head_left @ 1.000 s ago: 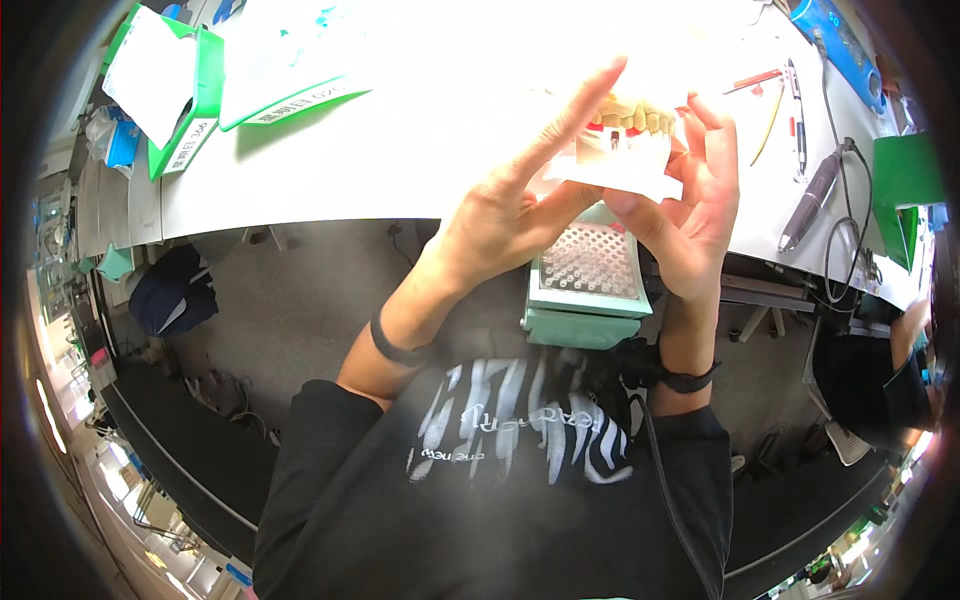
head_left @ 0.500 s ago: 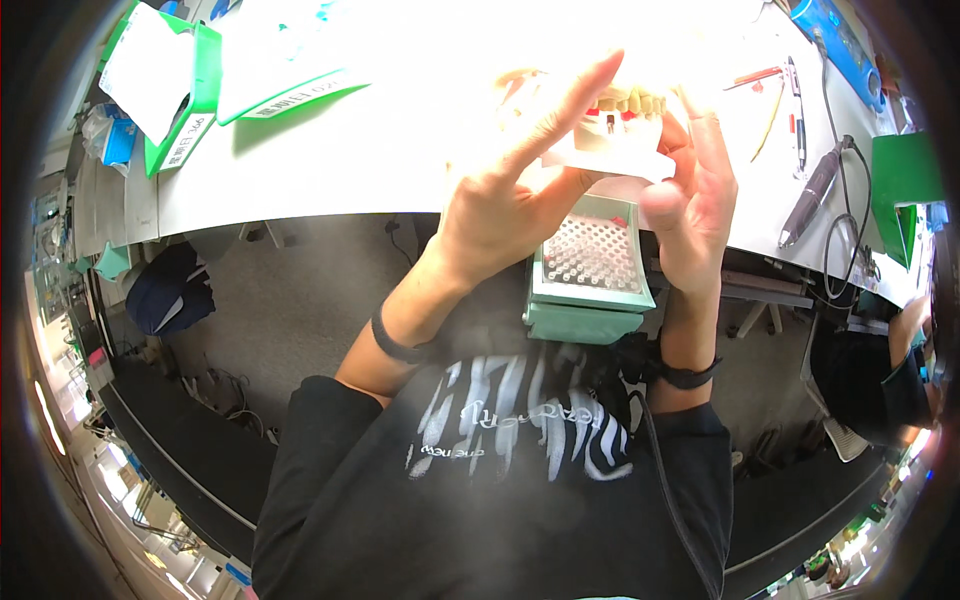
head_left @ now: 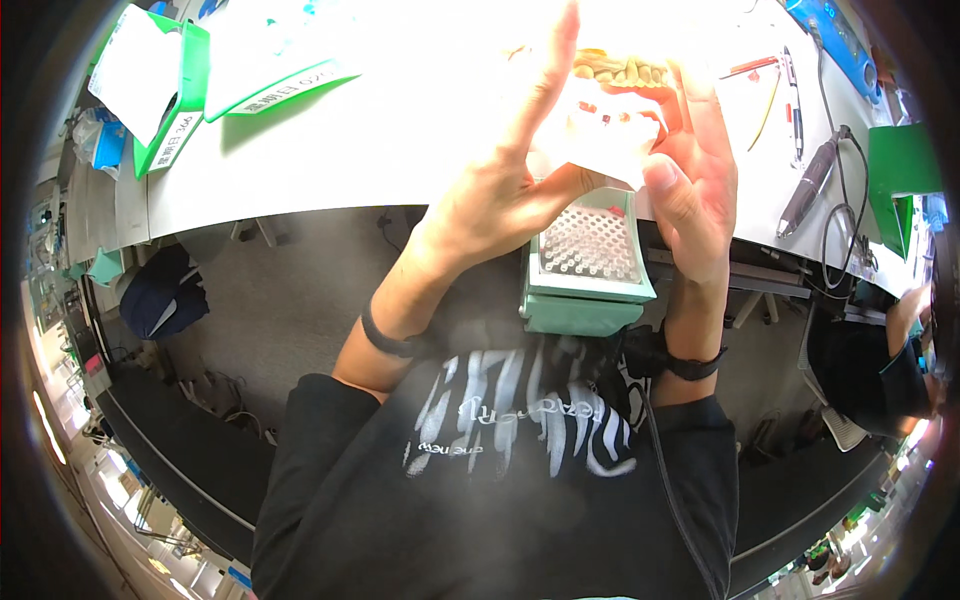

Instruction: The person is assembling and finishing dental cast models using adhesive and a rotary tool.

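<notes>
A dental model is held up over the bench between both hands. Its upper half, with a row of yellowish teeth (head_left: 625,74), stands apart from the pale lower half (head_left: 605,140), which has small red patches along its top. My left hand (head_left: 500,190) grips the model from the left, thumb beneath the lower half and a finger stretched up along the side. Around the right side curls my right hand (head_left: 695,190), its thumb by the lower half's edge. Strong glare washes out the model's far parts and some fingertips.
Below the hands, a pale green box with a perforated top (head_left: 590,255) sits at the bench's front edge. A dark handpiece (head_left: 810,190) with a cord lies at the right, near pens (head_left: 793,110). Green trays (head_left: 190,70) stand at the left. Another person's arm (head_left: 907,320) shows far right.
The model's two halves, close together before, are now parted, with the upper teeth raised off the lower half. My left hand has shifted slightly left, its raised finger now more upright.
</notes>
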Available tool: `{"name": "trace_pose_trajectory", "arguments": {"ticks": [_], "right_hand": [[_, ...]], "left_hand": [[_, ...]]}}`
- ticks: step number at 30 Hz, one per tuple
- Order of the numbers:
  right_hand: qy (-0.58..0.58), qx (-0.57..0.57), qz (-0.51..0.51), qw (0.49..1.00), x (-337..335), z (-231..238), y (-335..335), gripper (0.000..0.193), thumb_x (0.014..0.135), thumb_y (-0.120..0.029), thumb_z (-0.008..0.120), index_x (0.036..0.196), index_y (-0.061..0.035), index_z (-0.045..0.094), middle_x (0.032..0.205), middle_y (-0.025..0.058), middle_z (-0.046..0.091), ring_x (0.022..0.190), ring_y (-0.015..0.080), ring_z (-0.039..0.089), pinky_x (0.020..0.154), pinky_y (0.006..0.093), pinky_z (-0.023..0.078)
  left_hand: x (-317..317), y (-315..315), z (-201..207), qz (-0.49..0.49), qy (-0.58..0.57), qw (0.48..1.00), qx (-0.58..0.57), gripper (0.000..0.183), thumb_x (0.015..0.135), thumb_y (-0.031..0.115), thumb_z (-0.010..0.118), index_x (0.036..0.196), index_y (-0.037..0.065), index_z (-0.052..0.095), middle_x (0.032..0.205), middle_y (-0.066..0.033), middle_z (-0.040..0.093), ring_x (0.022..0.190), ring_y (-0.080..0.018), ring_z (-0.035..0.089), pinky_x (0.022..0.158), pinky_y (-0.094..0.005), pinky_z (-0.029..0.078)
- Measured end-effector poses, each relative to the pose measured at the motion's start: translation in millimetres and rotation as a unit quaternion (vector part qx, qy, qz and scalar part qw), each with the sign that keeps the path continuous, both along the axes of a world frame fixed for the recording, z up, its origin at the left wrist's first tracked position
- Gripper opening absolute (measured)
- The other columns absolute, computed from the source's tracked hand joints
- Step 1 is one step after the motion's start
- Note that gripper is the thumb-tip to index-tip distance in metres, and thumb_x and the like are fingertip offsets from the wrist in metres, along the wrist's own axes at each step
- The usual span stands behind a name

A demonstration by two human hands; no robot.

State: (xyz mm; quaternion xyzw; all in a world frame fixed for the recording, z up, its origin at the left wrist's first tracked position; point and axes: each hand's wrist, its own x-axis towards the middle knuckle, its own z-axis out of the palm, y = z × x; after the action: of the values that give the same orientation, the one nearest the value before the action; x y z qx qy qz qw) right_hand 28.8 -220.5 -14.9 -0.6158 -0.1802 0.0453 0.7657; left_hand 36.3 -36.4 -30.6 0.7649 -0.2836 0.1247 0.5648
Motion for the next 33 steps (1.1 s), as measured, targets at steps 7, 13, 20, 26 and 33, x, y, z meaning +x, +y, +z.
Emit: {"name": "trace_pose_trajectory", "arguments": {"ticks": [7, 13, 20, 26, 33], "right_hand": [[-0.009, -0.022, -0.003, 1.0, 0.1, -0.9, 0.9, 0.062, 0.091, -0.022, 0.07, 0.137, 0.0068, 0.039, 0.131, 0.0153, 0.052, 0.114, 0.0206, 0.055, 0.088, 0.0304, 0.052], [-0.01, -0.036, -0.015, 0.999, -1.1, 2.0, 4.8, 0.068, 0.091, -0.024, 0.07, 0.14, 0.0078, 0.037, 0.133, 0.014, 0.05, 0.118, 0.0216, 0.05, 0.093, 0.0326, 0.05], [-0.003, 0.017, -0.041, 0.999, -3.4, 1.8, 13.4, 0.062, 0.092, -0.029, 0.071, 0.136, 0.0059, 0.044, 0.126, 0.0136, 0.054, 0.114, 0.0196, 0.053, 0.101, 0.0358, 0.043], [-0.081, -0.15, -0.084, 0.982, 7.1, -10.0, 3.0, 0.052, 0.095, -0.038, 0.07, 0.116, 0.008, 0.059, 0.103, 0.0115, 0.063, 0.1, 0.0168, 0.059, 0.094, 0.0337, 0.047], [-0.078, -0.11, -0.133, 0.982, 0.5, -12.0, 9.1, 0.063, 0.09, -0.042, 0.074, 0.123, 0.0093, 0.057, 0.104, 0.0105, 0.062, 0.098, 0.0159, 0.059, 0.09, 0.0318, 0.047]], "left_hand": [[-5.9, -1.9, 2.8, 0.0, 0.132, 0.986, -0.104, 0.073, 0.081, 0.02, 0.082, 0.143, 0.004, 0.047, 0.126, -0.0157, 0.056, 0.111, -0.0331, 0.055, 0.094, -0.0415, 0.046], [-8.9, 3.4, 8.7, -0.031, 0.098, 0.995, -0.02, 0.027, 0.089, 0.021, 0.073, 0.113, 0.012, 0.069, 0.123, -0.0139, 0.058, 0.109, -0.0332, 0.056, 0.092, -0.0429, 0.047], [-4.3, 2.1, 9.7, -0.019, 0.017, 0.999, -0.038, 0.019, 0.091, 0.018, 0.069, 0.108, 0.012, 0.072, 0.114, -0.0094, 0.064, 0.103, -0.0284, 0.06, 0.085, -0.0385, 0.051], [-5.4, 5.6, 13.9, -0.041, 0.147, 0.981, -0.12, 0.012, 0.091, 0.007, 0.066, 0.095, 0.01, 0.077, 0.1, -0.0048, 0.07, 0.085, -0.0183, 0.066, 0.074, -0.0277, 0.054], [-8.2, 3.2, 0.5, -0.039, 0.127, 0.977, -0.169, 0.016, 0.091, 0.001, 0.064, 0.104, 0.004, 0.073, 0.105, -0.0062, 0.07, 0.091, -0.0162, 0.067, 0.08, -0.028, 0.054]]}}
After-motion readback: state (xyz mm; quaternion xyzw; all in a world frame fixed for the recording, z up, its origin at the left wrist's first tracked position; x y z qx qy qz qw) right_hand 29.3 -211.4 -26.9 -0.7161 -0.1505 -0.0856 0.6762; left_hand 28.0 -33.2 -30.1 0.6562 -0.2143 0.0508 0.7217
